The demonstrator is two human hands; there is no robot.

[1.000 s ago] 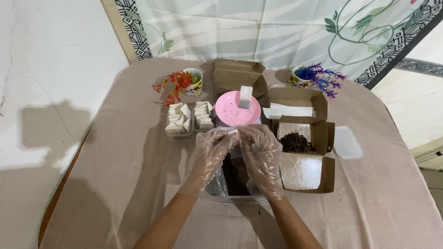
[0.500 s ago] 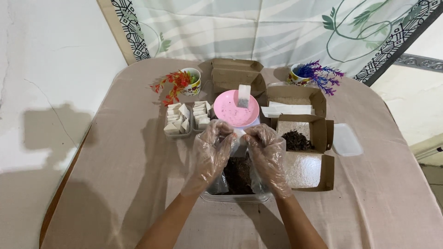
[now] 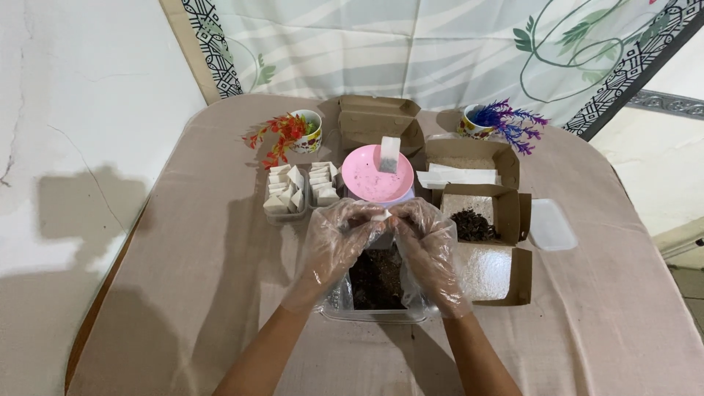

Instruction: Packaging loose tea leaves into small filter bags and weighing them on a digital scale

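We pinch 1 small white tea bag (image 3: 381,215) between our gloved left hand (image 3: 334,246) and right hand (image 3: 429,249), above the clear tub (image 3: 375,314) of dark tea.

One head cam, looks down and fwd over table (image 3: 183,242), hands close, wall hanging behind

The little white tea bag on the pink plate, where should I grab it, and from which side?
Pinch the tea bag by its top edge, coming down from above. It stands nearly upright at the far rim of the pink plate, so its top edge is free, while its darker lower part rests on the plate. The brown box sits close behind it, so reaching from the back looks awkward.
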